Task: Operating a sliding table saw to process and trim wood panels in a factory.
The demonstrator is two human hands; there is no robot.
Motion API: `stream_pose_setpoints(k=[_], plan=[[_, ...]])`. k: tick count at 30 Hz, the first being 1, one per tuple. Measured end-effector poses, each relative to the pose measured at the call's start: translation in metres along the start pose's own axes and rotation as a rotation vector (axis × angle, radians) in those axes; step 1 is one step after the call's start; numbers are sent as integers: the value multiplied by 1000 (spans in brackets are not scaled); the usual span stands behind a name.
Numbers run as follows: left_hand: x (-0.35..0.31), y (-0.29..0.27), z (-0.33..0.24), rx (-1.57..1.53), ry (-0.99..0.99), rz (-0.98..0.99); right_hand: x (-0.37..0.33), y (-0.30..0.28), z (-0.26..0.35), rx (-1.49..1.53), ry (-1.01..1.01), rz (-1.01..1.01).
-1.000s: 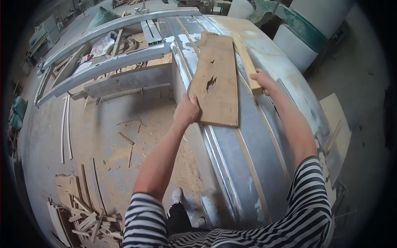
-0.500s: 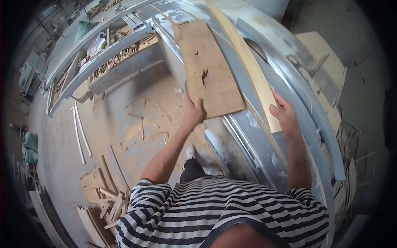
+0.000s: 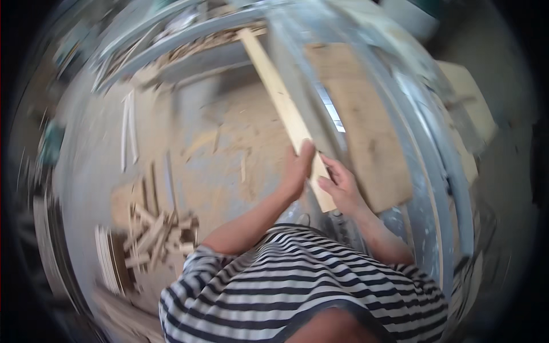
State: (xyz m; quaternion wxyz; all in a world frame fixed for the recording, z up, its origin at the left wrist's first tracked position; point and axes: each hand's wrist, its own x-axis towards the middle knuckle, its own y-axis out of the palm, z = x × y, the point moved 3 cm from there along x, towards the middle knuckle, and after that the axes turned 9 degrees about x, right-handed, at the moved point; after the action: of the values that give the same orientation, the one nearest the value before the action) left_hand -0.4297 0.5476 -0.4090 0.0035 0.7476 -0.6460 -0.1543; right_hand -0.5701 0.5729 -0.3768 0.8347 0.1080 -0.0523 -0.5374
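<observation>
A long, pale wooden plank slants away from me, its near end just ahead of my body. My left hand grips its left edge, thumb lying on top. On the opposite edge, nearer the close end, my right hand is closed round the wood. To the right, a wide brown board lies on the grey metal-topped bench, and neither hand touches it. The picture is smeared by motion, so the board's surface details are hard to make out.
Offcuts lie heaped on the floor at lower left, beside a stack of upright boards. Two thin white strips lie further off. A grey frame holding scrap wood spans the back. Shavings litter the floor.
The pale plank has moved left off the bench, past the wide board. My left hand has let go of that board and now holds the plank together with my right hand.
</observation>
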Motion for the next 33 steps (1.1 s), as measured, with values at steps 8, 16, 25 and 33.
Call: stream_pose_setpoints(k=[8,16,25,33], plan=[[-56,-163,153,-336,-406,-512,-30,-86,17,-1591,-170,-231],[-197,-391,241,-297,-444,-1194,-30,-141,2,-1442,-46,-430],[-144,-529,151,478,-245,-1039,-32,-209,-27,-1134,-165,-505],[-48,-226,210,602,-139,21,-72,-97,-42,-1509,-180,-481]])
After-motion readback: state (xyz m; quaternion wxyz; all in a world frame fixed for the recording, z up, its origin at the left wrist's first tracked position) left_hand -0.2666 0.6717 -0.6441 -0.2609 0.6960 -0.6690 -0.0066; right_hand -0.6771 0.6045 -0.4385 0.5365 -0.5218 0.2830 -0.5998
